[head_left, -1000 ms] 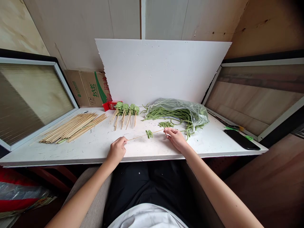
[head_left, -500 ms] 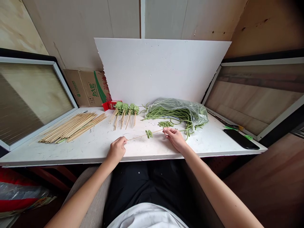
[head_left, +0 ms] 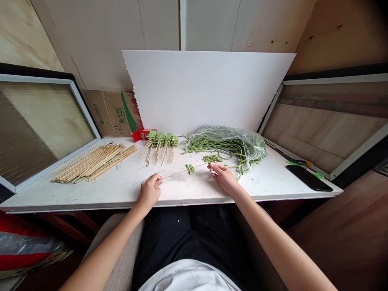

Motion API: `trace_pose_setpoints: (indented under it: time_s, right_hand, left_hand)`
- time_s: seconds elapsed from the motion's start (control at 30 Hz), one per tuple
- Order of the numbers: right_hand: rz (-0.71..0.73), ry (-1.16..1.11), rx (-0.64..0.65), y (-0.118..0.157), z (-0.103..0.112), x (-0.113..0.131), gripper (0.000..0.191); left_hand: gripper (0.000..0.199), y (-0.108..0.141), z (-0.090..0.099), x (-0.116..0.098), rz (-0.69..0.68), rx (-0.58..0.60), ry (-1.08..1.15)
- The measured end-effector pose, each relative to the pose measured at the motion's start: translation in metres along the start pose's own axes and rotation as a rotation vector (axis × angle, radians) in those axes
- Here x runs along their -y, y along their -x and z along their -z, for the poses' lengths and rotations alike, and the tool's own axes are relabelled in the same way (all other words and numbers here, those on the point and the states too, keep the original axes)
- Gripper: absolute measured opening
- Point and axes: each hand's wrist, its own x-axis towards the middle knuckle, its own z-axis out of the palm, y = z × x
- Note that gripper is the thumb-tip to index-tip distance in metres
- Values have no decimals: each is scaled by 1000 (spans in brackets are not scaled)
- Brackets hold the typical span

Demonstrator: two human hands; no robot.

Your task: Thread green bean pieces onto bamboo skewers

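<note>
My left hand (head_left: pixel 150 190) is closed on the blunt end of a thin wooden skewer (head_left: pixel 174 174) above the front of the table. Several short green bean pieces (head_left: pixel 190 169) are threaded around the skewer's middle. At the skewer's other end, my right hand (head_left: pixel 222 176) pinches a small green bean piece (head_left: pixel 209 163) against the tip. Just behind my right hand lies a small pile of cut bean pieces (head_left: pixel 212 158). Finished-looking bean skewers (head_left: pixel 162 139) rest in a group farther back, their bare sticks pointing toward me.
Loose skewers (head_left: pixel 93 161) lie on the left of the white table (head_left: pixel 121 194). A clear bag of long beans (head_left: pixel 224 139) sits at the back right. A black phone (head_left: pixel 309 178) is near the right edge. Behind stand a white board (head_left: pixel 200 89) and a cardboard box (head_left: pixel 112 113).
</note>
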Motion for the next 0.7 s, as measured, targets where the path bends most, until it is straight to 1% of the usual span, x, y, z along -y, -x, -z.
trace_pose_setpoints:
  time_s: [0.1, 0.3, 0.57, 0.7]
  right_hand:
    - [-3, 12, -12, 0, -1, -1, 38]
    - [41, -6, -67, -3, -1, -5, 37]
    - [41, -15, -61, -3, -2, -4, 37]
    - [51, 48, -65, -1, -3, -3, 39]
  left_hand:
    - [21, 0, 0, -1, 13, 4, 15]
    - [23, 0, 0, 0, 5, 19, 35]
    - [24, 1, 0, 2, 1, 33, 34]
    - [25, 2, 0, 2, 0, 43, 32]
